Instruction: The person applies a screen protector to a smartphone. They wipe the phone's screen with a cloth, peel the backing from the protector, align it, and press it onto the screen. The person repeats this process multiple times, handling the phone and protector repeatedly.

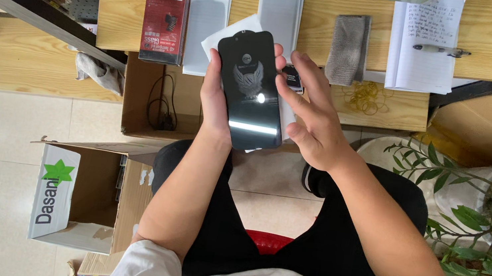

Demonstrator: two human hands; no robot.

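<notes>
Above the person's lap, the left hand (216,96) holds a dark glass screen cover (250,88) upright, its grip closed around the left edge with the thumb side behind. On the front of the glass is a pale winged picture, and a bright spot of light shines on it. Just to the right, the right hand (311,112) is open, its fingers (288,88) spread and touching the right edge of the glass. I judge that the cover is already out of its packet and is being looked over; it is not on any phone yet. Behind the hands, the wooden bench (478,44) carries a red box (165,23), a grey cloth (348,48), a notebook (423,48) with a pen (440,49), and some rubber bands (368,97).
</notes>
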